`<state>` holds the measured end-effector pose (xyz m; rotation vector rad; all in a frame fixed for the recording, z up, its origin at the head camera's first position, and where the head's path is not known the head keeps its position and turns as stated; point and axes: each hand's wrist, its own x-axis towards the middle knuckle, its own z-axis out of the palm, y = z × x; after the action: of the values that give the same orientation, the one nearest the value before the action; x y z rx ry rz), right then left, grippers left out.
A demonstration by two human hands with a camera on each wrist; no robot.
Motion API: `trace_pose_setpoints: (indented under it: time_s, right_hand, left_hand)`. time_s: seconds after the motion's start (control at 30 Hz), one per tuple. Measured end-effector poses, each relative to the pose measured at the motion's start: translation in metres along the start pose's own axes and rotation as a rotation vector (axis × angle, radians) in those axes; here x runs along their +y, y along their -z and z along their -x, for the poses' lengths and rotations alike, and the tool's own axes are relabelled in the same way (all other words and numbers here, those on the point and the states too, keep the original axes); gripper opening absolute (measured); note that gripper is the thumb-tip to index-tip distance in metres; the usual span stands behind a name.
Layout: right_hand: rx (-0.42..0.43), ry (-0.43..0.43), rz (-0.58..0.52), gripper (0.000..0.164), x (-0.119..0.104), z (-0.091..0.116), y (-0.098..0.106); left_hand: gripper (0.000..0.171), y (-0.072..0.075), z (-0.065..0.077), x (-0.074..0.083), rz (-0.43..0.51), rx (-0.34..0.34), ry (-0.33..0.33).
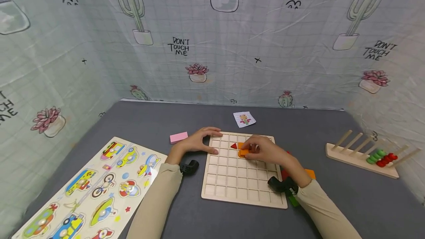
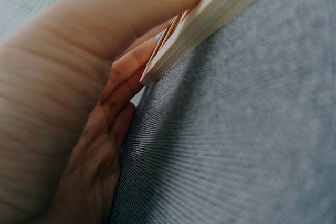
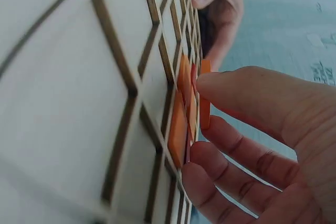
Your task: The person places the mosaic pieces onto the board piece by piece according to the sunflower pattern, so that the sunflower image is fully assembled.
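Note:
My right hand [image 1: 263, 149] is over the upper middle of a wooden grid board [image 1: 225, 180]. Between thumb and forefinger it pinches a small orange block [image 3: 205, 111], lifted off the board in the right wrist view. Below those fingertips, other orange blocks [image 3: 179, 132] lie on the grid, with red showing beside them. To their left in the head view is a red triangle [image 1: 234, 145]. My left hand [image 1: 198, 141] rests at the board's upper left corner, thumb on top and fingers spread along the edge. The other fingers partly hide the orange blocks.
A picture card [image 1: 244, 119] lies behind the board, and a pink block [image 1: 178, 137] left of it. Red, orange and green pieces [image 1: 310, 173] sit partly under the right forearm. A vehicle puzzle board [image 1: 132, 172] is at left, a peg stand with beads [image 1: 362, 160] at right.

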<state>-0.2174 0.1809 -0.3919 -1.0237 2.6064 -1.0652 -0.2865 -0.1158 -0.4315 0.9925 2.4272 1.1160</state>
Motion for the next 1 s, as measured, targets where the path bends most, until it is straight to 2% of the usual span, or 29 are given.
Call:
trace_pose_setpoints:
  time_s: [0.13,0.4,1.0]
  right_hand:
    - [0.009,0.052,0.033,0.017,-0.002,-0.010,-0.008]
    - [-0.017,0.052,0.094,0.016,-0.010,-0.025,-0.017]
    - [-0.048,0.025,0.096,0.014,-0.013,-0.030,-0.020]
  left_hand:
    - [0.064,0.000,-0.001,0.001,-0.001,-0.004,-0.009]
    - [0.063,0.000,-0.002,0.001,-0.006,0.003,-0.021]
    - [0.062,0.001,0.000,0.000,-0.010,0.002,-0.016]
